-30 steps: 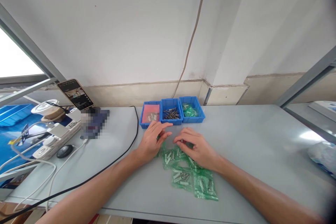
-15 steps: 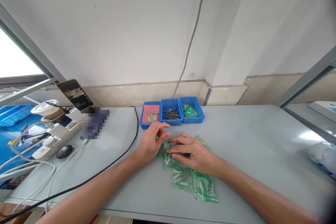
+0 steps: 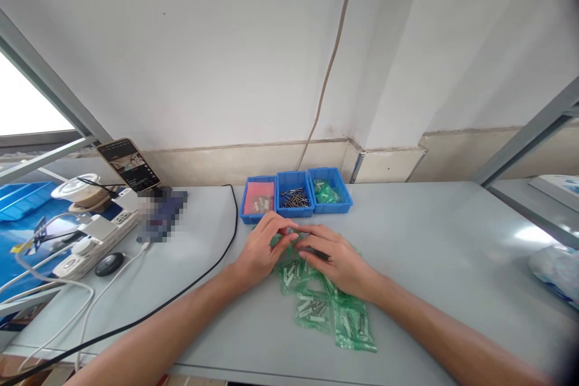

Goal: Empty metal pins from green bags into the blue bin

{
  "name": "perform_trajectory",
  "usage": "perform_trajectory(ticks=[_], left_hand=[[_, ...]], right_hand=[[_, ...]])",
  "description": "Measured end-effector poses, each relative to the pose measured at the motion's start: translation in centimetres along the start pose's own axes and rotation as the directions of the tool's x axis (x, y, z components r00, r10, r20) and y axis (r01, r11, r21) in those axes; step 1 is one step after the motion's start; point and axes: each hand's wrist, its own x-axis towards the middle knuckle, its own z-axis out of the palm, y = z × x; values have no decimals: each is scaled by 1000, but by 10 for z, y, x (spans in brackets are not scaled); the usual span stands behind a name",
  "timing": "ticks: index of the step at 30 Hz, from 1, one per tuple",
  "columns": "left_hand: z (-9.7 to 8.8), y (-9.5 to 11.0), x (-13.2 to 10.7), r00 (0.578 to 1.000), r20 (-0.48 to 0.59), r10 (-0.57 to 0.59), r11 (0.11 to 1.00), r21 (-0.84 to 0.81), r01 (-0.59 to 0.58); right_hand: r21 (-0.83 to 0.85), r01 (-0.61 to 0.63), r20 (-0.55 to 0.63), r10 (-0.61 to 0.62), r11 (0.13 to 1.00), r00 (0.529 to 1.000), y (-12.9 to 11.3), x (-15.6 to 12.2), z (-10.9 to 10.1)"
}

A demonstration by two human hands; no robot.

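My left hand (image 3: 265, 248) is closed, its thumb and index finger pinched together at the top of a small green plastic bag, mostly covered by the fingers. Fingertips of my right hand (image 3: 337, 259) curl in from the other side and meet the left ones over the same bag. Below the hands lie several green bags with white and metal pieces inside: one bag (image 3: 292, 273) beside my left hand, another bag (image 3: 313, 309) nearer the front, and a third bag (image 3: 355, 324) under my right wrist. More green plastic is partly hidden beneath my right hand.
Behind the hands stand three blue bins: the left bin (image 3: 245, 217) with a pink sheet and small bags, the middle bin (image 3: 296, 212) with screws, the right bin (image 3: 332, 208) with green bags. A black cable (image 3: 199, 280), power strip (image 3: 97, 235) and propped phone (image 3: 130, 166) are leftward.
My left thumb and index finger have closed together, and the right fingertips have moved up to meet them. The bags on the table keep their places.
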Motion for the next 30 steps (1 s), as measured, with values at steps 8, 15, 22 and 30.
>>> perform_trajectory(ticks=[8,15,22,30], left_hand=[[5,0,-3,1000,22,-3,1000,-21,4],[6,-5,-4,986,5,-167,985,-32,167],[6,-6,-6,984,34,-177,983,-41,179],[5,-6,-8,992,13,-124,992,-15,124]], right_hand=[[60,-80,-93,85,995,992,2,2,1],[147,-144,-215,174,979,961,-4,3,-4],[157,-237,-210,267,959,940,-4,1,-3],[226,-256,-210,304,940,929,0,1,0]])
